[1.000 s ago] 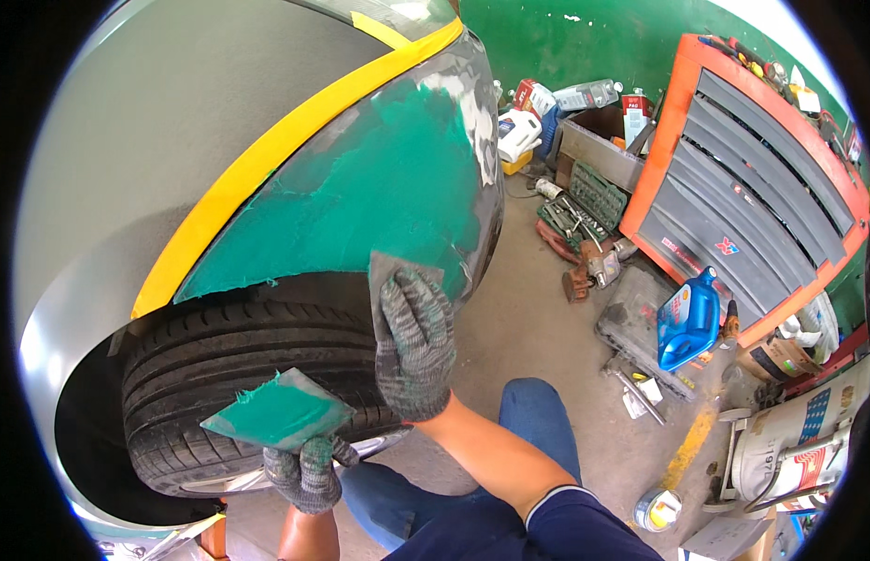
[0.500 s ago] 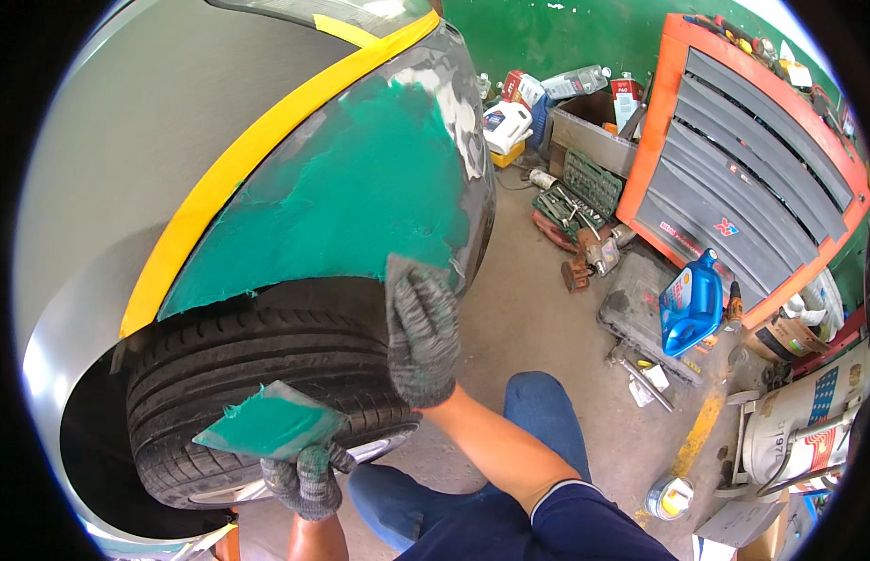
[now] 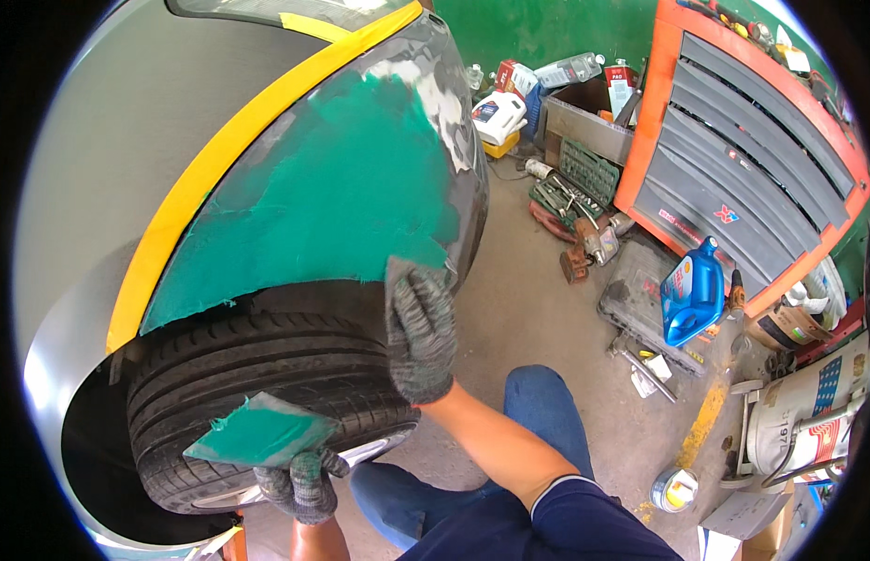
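Wet-looking green body filler [image 3: 304, 201] covers the grey car bumper corner [image 3: 463, 196] above the wheel arch. My right hand [image 3: 421, 332], in a grey knit glove, is at the lower edge of the filler. Its fingers press together on a thin grey spreader [image 3: 404, 268], mostly hidden by the glove. Lower left, my gloved left hand [image 3: 302, 486] grips the near edge of a flat mixing board [image 3: 309, 427] loaded with green filler. The board is tilted in front of the tire [image 3: 257, 360].
Yellow masking tape [image 3: 239, 131] borders the filler. To the right stand an orange-and-grey tool cabinet [image 3: 748, 150], a blue oil jug [image 3: 692, 294] and a tool case [image 3: 631, 290]. Loose tools and a socket set [image 3: 584, 173] lie on the floor beyond my knee [image 3: 547, 402].
The bumper and filler sit slightly further left in the picture. My left hand and the board have shifted a little left. My right hand keeps nearly the same place, still gripping the spreader.
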Available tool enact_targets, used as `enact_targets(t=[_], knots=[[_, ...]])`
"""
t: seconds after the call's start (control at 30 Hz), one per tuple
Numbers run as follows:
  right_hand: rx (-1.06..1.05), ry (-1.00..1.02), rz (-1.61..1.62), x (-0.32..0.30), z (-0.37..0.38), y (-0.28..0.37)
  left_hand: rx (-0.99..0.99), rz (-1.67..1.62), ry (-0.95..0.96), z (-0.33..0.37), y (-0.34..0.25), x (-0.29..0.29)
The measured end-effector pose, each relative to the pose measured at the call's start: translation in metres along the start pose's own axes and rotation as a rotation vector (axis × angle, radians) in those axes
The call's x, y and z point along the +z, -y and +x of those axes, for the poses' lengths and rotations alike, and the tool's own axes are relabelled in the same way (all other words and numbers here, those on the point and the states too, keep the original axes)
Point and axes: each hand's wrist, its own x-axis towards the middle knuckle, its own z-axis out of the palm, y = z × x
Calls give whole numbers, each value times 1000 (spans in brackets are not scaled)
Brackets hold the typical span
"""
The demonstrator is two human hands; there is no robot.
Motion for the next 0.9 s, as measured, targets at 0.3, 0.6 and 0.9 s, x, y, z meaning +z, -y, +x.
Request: enact_targets(t=[0.3, 0.6, 0.9], knots=[[11, 81, 4, -44, 32, -24, -40, 35, -46, 1, -5, 0], [65, -5, 90, 5, -29, -11, -17, 38, -42, 1, -5, 7], [388, 174, 326, -100, 40, 14, -268, 31, 144, -3, -8, 16]])
